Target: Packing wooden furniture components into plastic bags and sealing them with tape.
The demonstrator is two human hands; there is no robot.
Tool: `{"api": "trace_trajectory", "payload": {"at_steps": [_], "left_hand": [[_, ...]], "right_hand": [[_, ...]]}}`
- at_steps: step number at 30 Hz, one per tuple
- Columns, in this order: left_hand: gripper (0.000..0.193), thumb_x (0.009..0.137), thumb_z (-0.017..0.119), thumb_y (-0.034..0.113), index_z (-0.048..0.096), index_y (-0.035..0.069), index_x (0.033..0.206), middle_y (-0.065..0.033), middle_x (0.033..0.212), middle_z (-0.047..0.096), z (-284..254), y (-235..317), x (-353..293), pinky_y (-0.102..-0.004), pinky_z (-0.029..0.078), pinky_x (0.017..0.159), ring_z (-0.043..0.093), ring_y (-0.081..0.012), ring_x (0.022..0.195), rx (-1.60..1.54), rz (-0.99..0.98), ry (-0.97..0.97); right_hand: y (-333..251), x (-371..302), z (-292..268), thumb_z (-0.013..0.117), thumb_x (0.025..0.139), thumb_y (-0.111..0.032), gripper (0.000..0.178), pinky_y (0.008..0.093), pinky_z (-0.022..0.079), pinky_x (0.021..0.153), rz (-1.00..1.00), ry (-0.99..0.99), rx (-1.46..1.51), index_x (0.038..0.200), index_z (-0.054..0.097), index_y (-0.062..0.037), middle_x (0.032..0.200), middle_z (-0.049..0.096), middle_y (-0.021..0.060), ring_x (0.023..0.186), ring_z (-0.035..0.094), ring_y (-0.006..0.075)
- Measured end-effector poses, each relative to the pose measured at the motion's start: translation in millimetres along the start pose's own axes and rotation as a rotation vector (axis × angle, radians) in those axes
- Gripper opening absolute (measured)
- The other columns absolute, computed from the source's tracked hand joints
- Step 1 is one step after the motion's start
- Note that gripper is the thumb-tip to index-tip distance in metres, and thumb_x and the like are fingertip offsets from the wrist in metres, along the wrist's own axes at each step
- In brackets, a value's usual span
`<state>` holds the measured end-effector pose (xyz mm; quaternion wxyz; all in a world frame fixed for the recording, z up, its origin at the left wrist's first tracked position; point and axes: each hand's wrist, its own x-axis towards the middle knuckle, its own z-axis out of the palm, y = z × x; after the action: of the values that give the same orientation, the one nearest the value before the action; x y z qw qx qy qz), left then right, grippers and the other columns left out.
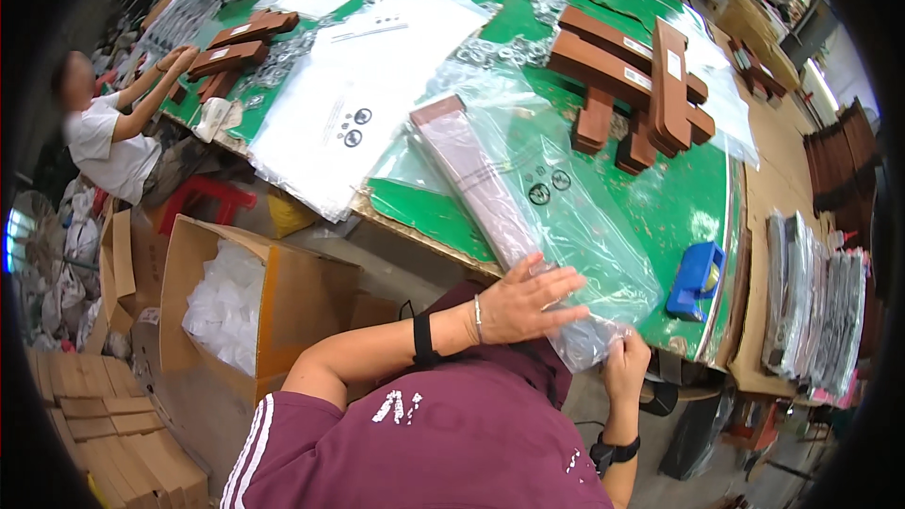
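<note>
A long reddish-brown flat piece [485, 193], perhaps a wooden slat bundle, lies slantwise inside a clear plastic bag [599, 226] with black printed symbols. The bag rests on the green tabletop, and its near end hangs over the edge towards me. My left hand [533, 302] lies with stretched fingers on the bag, at the near end of the brown piece. Further right, my right hand [627, 366] is closed and pinches the bag's near corner. Whatever lies under my left palm is hidden.
Brown pieces [632, 75] are stacked crosswise at the back right. A blue tape dispenser [696, 281] stands near the right edge. Flat plastic bags [330, 104] lie left of the work. A carton [269, 320] of white plastic stands below. Other people [113, 132] work around the table.
</note>
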<state>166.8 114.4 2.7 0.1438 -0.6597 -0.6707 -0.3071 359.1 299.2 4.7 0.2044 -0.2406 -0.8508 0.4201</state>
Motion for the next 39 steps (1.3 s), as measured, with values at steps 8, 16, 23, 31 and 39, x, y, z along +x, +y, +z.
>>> {"api": "trace_trajectory", "payload": {"at_steps": [8, 16, 23, 31, 39], "left_hand": [[0.054, 0.089, 0.065, 0.029, 0.048, 0.006, 0.135, -0.0196, 0.142, 0.043, -55.4, -72.6, -19.8, -0.0492, 0.028, 0.113, 0.041, -0.0381, 0.132, -0.002, -0.556, 0.348], [0.049, 0.086, 0.060, 0.011, 0.049, -0.003, 0.132, -0.0198, 0.125, 0.058, -102.1, -203.0, -56.1, -0.0365, 0.050, 0.088, 0.062, -0.0278, 0.099, -0.252, -1.066, 0.430], [0.049, 0.086, 0.058, 0.014, 0.051, -0.007, 0.130, -0.0222, 0.116, 0.060, -96.1, -229.0, -53.6, -0.0387, 0.046, 0.096, 0.057, -0.0346, 0.110, -0.155, -1.114, 0.236], [0.040, 0.087, 0.057, 0.015, 0.058, -0.005, 0.121, -0.0215, 0.107, 0.059, -94.1, -239.0, -53.1, -0.0374, 0.049, 0.088, 0.060, -0.0332, 0.097, 0.079, -1.093, 0.125], [0.034, 0.086, 0.059, 0.016, 0.061, -0.002, 0.114, -0.0214, 0.105, 0.058, -99.5, -240.4, -48.3, -0.0359, 0.050, 0.087, 0.061, -0.0305, 0.095, -0.005, -1.117, 0.106]], "right_hand": [[-52.0, 2.9, -4.4, 0.067, 0.085, -0.005, 0.026, 0.0282, 0.046, 0.063, 0.204, -0.152, -0.141, 0.110, 0.063, 0.0024, 0.077, 0.065, 0.0122, 0.069, 0.058, 0.0139], [-46.8, 30.5, 4.9, 0.064, 0.077, -0.002, 0.015, 0.0370, 0.046, 0.083, -0.226, -0.009, -0.248, 0.090, 0.056, 0.0000, 0.112, 0.061, 0.0191, 0.099, 0.059, 0.0317], [-21.9, 29.8, 4.1, 0.054, 0.088, -0.003, 0.012, 0.0251, 0.049, 0.062, 0.311, -0.249, 0.518, 0.098, 0.060, 0.0011, 0.095, 0.068, 0.0125, 0.070, 0.063, 0.0158], [-52.1, 68.7, 15.9, 0.064, 0.091, -0.023, 0.044, 0.0357, 0.051, 0.069, 0.062, -0.485, -0.213, 0.131, 0.059, -0.0043, 0.099, 0.066, 0.0137, 0.077, 0.063, 0.0228], [-82.6, 99.3, 32.9, 0.063, 0.087, -0.022, 0.050, 0.0395, 0.045, 0.096, -0.363, -0.473, -0.205, 0.134, 0.055, -0.0044, 0.130, 0.056, 0.0180, 0.114, 0.057, 0.0305]]}}
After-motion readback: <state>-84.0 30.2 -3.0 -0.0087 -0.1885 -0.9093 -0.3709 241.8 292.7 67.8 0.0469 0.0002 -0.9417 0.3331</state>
